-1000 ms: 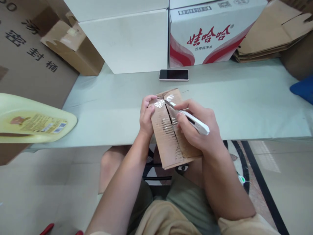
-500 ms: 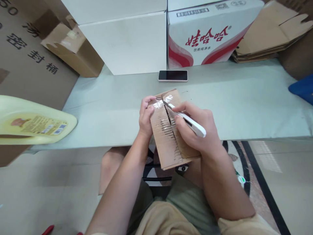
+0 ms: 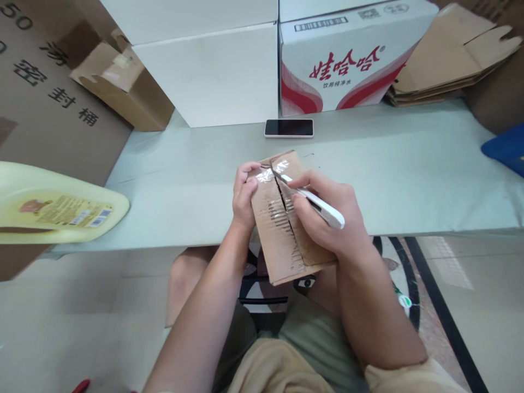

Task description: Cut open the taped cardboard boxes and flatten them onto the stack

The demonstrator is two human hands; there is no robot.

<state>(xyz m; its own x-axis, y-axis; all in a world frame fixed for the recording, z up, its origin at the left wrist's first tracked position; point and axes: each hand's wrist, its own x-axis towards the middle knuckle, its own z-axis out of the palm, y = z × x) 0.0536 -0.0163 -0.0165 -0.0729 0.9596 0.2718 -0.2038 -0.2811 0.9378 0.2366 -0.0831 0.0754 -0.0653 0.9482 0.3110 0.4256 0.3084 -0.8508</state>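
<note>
A small brown cardboard box (image 3: 282, 248) juts past the near edge of the table, tilted toward me. Clear tape shows near its far end, and a dark slit runs along the seam between its flaps. My left hand (image 3: 245, 194) grips the box's left side, thumb on top and fingers round the far corner. In my right hand (image 3: 327, 207) is a white utility knife (image 3: 323, 208), held like a pen. The blade's tip is at the seam by the tape. Part of the box's right side is hidden under my right hand.
A phone (image 3: 289, 128) lies beyond the box on the green-covered table (image 3: 196, 191). Large white cartons (image 3: 213, 82) stand behind it. Flattened cardboard (image 3: 442, 60) is stacked at the back right. A yellow bottle (image 3: 61, 202) and an open brown box (image 3: 139, 93) are on the left.
Almost nothing differs. Both hands, the knife and the box keep their places, while the view shifts very slightly.
</note>
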